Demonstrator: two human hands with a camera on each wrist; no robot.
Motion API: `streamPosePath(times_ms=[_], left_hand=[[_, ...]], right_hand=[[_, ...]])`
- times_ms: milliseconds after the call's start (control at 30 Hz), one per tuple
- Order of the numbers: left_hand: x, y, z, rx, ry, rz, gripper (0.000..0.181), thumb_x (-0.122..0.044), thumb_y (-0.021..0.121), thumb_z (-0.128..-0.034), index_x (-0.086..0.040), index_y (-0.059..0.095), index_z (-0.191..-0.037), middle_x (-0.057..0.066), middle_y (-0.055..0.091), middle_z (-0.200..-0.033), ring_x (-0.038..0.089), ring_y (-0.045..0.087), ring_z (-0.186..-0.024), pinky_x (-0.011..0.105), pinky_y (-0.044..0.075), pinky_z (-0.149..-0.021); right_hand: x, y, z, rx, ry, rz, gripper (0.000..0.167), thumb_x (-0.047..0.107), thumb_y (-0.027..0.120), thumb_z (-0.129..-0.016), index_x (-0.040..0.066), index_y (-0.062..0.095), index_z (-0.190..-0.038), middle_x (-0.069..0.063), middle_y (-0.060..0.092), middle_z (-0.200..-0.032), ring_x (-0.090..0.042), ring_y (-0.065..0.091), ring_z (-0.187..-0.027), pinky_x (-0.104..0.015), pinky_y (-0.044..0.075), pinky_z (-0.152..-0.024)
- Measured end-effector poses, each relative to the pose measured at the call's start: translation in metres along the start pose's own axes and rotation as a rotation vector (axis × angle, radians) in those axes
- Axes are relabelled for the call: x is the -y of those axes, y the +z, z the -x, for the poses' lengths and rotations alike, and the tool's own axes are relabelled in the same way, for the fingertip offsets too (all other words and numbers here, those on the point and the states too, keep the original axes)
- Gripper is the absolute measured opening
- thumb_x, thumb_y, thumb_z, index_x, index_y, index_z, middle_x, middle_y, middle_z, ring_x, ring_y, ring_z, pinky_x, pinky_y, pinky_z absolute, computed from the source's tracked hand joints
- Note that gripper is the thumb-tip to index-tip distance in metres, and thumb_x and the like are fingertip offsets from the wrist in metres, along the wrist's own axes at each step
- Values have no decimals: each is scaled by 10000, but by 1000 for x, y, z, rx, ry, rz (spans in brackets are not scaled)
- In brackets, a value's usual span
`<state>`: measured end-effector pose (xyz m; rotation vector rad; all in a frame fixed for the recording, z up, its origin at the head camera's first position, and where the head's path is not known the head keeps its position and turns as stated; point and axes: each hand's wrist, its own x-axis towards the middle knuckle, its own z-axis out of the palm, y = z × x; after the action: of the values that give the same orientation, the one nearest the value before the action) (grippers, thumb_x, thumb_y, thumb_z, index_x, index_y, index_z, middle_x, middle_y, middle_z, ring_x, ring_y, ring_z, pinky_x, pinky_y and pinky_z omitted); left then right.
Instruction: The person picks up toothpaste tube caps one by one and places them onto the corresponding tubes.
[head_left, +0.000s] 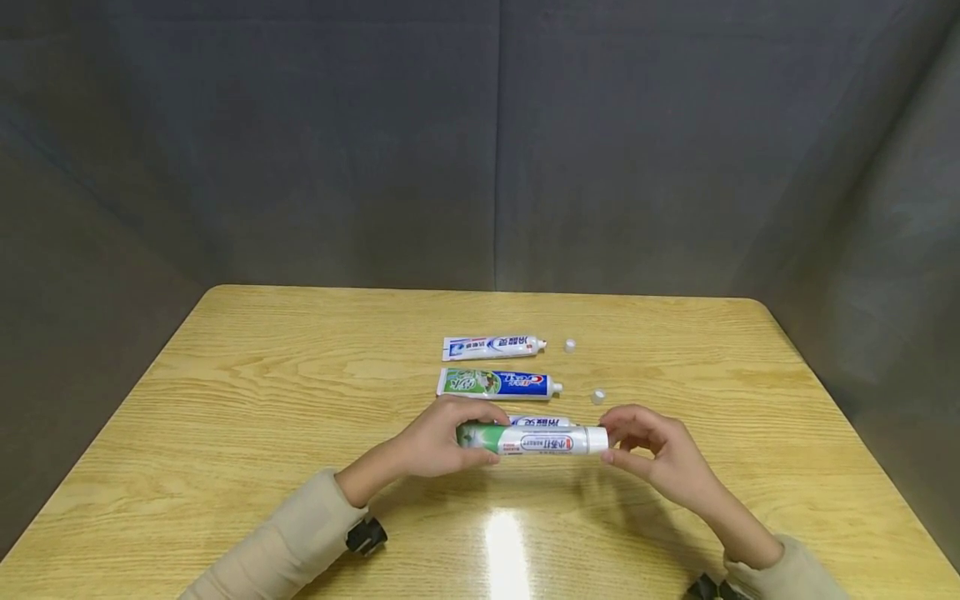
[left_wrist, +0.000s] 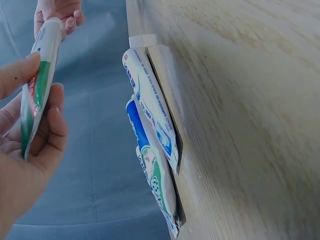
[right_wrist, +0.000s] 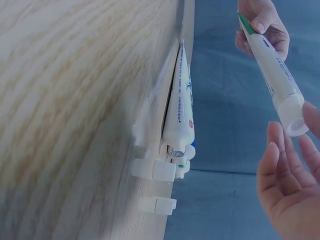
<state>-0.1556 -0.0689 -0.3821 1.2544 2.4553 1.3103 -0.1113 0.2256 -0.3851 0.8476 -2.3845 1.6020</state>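
My left hand (head_left: 442, 437) grips a green and white toothpaste tube (head_left: 543, 440) by its green tail end, thumb on the near side. The tube is held above the table, its white cap (right_wrist: 291, 116) on and pointing right. Around the end of that cap, my right hand (head_left: 660, 454) has thumb and fingers spread on either side; the fingers look apart from the cap in the right wrist view, and whether the thumb touches it is unclear. Behind the held tube lies a white and blue toothpaste tube (left_wrist: 150, 100), partly hidden in the head view.
Farther back on the wooden table (head_left: 300, 358) lie a blue and green toothpaste tube (head_left: 495, 383) and another white toothpaste tube (head_left: 491, 347), both with bare nozzles. Beside them stand two loose white caps, one nearer (head_left: 597, 397) and one farther (head_left: 570, 344). Dark cloth (head_left: 337, 150) walls surround the table.
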Motion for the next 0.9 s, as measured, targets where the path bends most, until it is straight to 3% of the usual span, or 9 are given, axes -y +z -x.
streamPosePath(times_ms=[367,567,800,900], left_hand=[[0,1,-1,-5,23,-2,335,-84,763,-719,-78,655,-1036,12,660,-1011,61,521,-748,213,430,-608],[-1,1,-1,-4,24,6,340,-78,763,-719,-78,653,-1041,10,661,-1001,64,515,-739,214,430,-602],[-1,0,0,-8,4,12,342,-79,762,-719,-85,653,-1043,3,660,-996,70,508,-737,218,425,-603],[-1,0,0,-6,-4,18,338,-84,761,-723,-84,651,-1043,3,663,-985,71,507,-729,218,423,-595]], right_hand=[[-2,0,-1,32,68,-16,212,-66,532,-873,-61,550,-1084,-75,657,-756,-191,616,-591,-323,512,-577],[-3,1,-2,46,61,-37,204,-66,474,-903,-83,542,-1095,-103,641,-692,-183,597,-550,-325,494,-515],[-1,1,-3,74,1,23,374,-81,683,-743,-31,550,-1089,-19,629,-725,-101,585,-604,-269,477,-524],[0,2,-3,69,-8,54,356,-73,706,-721,-6,570,-1043,-9,631,-717,-84,583,-605,-256,471,-519]])
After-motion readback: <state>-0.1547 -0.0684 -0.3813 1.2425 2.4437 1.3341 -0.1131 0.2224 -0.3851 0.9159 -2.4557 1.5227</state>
